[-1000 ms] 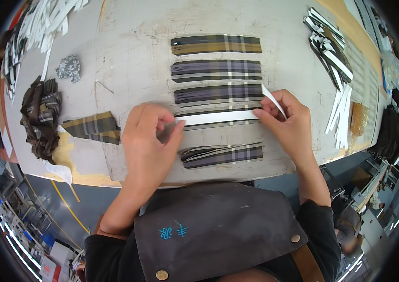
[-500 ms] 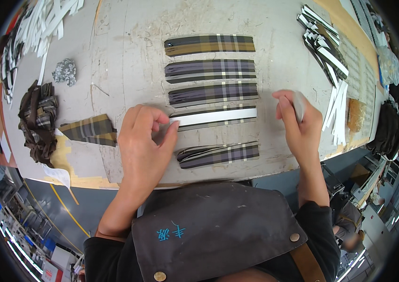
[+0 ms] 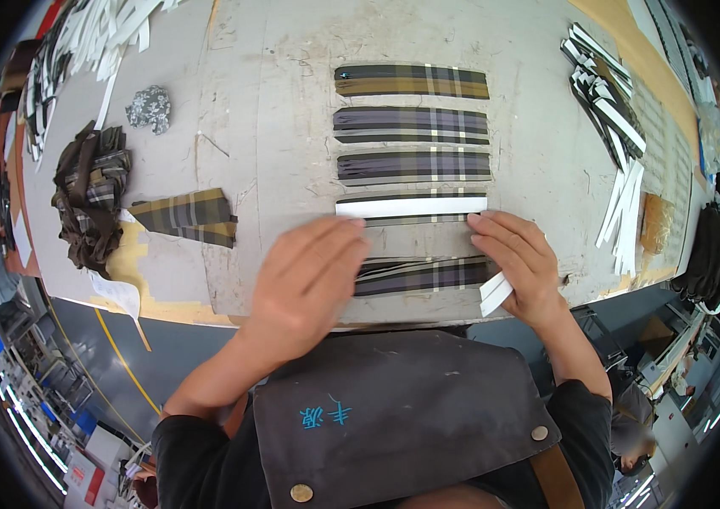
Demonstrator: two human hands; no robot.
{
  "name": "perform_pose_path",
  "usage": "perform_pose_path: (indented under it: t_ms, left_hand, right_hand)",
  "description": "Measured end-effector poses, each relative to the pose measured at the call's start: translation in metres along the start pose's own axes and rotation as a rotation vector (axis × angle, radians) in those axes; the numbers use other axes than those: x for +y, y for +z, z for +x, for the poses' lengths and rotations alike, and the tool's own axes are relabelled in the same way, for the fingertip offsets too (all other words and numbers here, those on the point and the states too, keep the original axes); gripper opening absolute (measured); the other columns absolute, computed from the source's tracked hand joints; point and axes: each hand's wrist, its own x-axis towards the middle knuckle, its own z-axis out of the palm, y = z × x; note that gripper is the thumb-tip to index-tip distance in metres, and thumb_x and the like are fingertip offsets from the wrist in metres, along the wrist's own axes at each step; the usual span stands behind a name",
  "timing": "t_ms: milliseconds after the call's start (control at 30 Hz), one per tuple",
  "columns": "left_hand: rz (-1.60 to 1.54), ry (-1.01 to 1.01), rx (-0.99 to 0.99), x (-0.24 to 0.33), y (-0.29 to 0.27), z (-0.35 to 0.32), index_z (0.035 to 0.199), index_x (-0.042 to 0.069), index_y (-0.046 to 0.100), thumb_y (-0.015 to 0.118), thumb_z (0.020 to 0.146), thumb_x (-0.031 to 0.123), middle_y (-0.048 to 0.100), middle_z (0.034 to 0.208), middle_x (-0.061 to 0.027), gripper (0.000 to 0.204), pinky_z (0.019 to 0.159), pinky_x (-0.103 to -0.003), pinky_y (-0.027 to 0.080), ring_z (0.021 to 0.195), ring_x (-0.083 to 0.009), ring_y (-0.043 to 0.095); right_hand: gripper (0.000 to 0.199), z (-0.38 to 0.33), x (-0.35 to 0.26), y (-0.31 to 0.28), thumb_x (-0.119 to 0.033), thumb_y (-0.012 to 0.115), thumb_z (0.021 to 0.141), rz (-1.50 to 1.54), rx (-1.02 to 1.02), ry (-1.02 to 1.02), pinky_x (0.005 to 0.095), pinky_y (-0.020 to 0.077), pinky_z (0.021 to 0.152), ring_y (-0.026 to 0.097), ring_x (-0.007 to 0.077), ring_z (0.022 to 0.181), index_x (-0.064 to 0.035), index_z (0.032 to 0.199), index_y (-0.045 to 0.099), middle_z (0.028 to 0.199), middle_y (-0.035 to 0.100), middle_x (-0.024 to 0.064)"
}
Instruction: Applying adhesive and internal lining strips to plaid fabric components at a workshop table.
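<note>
A white strip [image 3: 411,205] lies lengthwise on a folded plaid fabric piece [image 3: 428,221], fourth from the top in a column. The fingertips of my left hand [image 3: 309,276] rest at the strip's left end, its fingers stretched out side by side. At the strip's right end, the thumb and fingertips of my right hand [image 3: 523,259] touch its lower edge. Spare white strips [image 3: 496,294] are held in that same right hand, their ends sticking out below the fingers. Below both hands' fingertips is another folded plaid piece [image 3: 419,276], partly covered at its left by my left hand.
Three folded plaid pieces [image 3: 411,125] lie farther up. A dark plaid bundle [image 3: 93,199], a loose plaid piece [image 3: 190,216] and a grey patterned scrap [image 3: 150,109] are at left. White strips [image 3: 623,212] and strip-backed fabric pieces [image 3: 602,102] lie at right, beside a tan block [image 3: 657,222].
My right hand has come left and down to the strip's right end; the spare strips now show below it. My left hand's fingers have straightened along the left end. The view has shifted.
</note>
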Motion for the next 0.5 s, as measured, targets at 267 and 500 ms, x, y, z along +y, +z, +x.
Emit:
perform_pose_path:
  t_ms: [267, 500]
  left_hand:
    - [0.005, 0.145, -0.282, 0.029, 0.022, 0.021, 0.117, -0.006, 0.059, 0.072, 0.076, 0.011, 0.055, 0.131, -0.0190, 0.046, 0.103, -0.046, 0.042, 0.124, -0.0345, 0.051]
    - [0.054, 0.151, -0.384, 0.032, 0.042, 0.029, 0.126, -0.008, 0.053, 0.072, 0.077, 0.018, 0.048, 0.139, -0.0213, 0.058, 0.109, -0.047, 0.035, 0.130, -0.0352, 0.043]
  right_hand:
    - [0.036, -0.001, 0.000, 0.005, -0.008, 0.067, 0.069, -0.033, 0.045, 0.001, 0.0378, 0.0509, 0.086, 0.062, 0.0306, 0.108, 0.0030, 0.103, 0.065, 0.118, 0.066, 0.0137]
    - [0.037, -0.004, 0.002, 0.011, -0.005, 0.067, 0.068, -0.005, 0.092, -0.003, 0.0375, 0.0515, 0.086, 0.062, 0.0302, 0.108, 0.0040, 0.104, 0.065, 0.117, 0.066, 0.0147]
